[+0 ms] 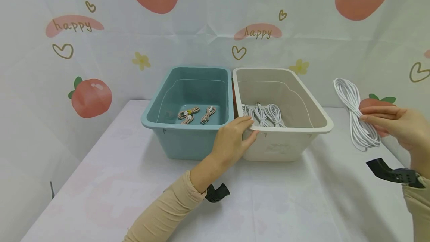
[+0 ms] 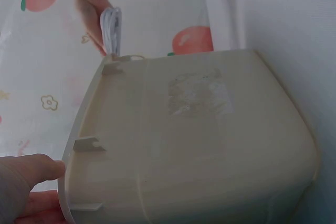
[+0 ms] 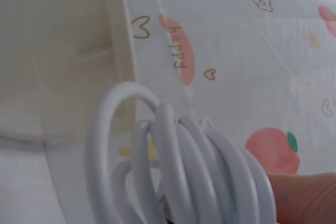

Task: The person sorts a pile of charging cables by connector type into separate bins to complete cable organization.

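White coiled cable [image 1: 354, 113], bundled in long loops and bound at its middle, was held in the air by the right hand [image 1: 399, 126] to the right of the bins, well apart from them; the fingers [image 1: 376, 117] lay fairly straight across the bound middle and pinched it against the thumb, whose tip showed beside the loops in the right wrist view. Left hand [image 1: 231, 141] gripped the near left corner of the cream rectangular plastic bin [image 1: 322, 117], fingers curled over the rim and thumb [image 2: 31, 169] pressed on the outer wall. Inside that bin lay three similar white cable bundles [image 1: 263, 114], side by side on the floor. Just beside it, to the left and touching or nearly so, stood a teal rectangular plastic bin [image 1: 158, 111] holding small pinkish cable bundles [image 1: 196, 114]. Both bins stood on a pale printed tablecloth [image 1: 111, 182], before a backdrop of peaches and hearts [image 1: 90, 96]
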`<action>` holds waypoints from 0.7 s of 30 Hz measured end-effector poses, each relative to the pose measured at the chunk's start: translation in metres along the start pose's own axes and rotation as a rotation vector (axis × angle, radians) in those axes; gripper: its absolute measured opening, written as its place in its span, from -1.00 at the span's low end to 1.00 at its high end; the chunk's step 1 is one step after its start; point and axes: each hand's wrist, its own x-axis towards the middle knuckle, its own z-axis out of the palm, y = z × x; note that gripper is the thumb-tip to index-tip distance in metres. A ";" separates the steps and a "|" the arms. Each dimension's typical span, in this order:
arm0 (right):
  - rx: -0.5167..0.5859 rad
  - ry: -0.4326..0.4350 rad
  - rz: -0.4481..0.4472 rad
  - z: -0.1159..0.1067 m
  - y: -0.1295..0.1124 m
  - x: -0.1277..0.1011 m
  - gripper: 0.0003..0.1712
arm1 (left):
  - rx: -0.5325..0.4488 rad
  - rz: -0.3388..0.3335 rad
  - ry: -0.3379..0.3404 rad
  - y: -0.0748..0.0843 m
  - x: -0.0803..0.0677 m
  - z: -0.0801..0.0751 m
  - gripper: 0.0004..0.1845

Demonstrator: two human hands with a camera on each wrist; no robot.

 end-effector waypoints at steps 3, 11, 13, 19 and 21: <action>-0.013 0.008 0.002 0.001 -0.009 0.001 -0.69 | 0.001 0.001 -0.001 0.000 0.000 0.000 -0.71; -0.057 -0.001 -0.013 0.004 -0.033 0.007 -0.66 | -0.006 -0.001 0.000 0.000 0.000 0.000 -0.71; -0.092 0.007 -0.007 0.005 -0.038 0.008 -0.70 | -0.005 -0.002 0.001 0.000 0.000 0.000 -0.70; -0.146 -0.030 0.047 0.008 -0.053 0.011 -0.82 | -0.001 -0.002 0.003 0.000 0.000 0.000 -0.71; -0.135 -0.051 0.051 0.008 -0.058 0.011 -0.81 | 0.002 -0.002 0.002 0.000 0.000 0.000 -0.71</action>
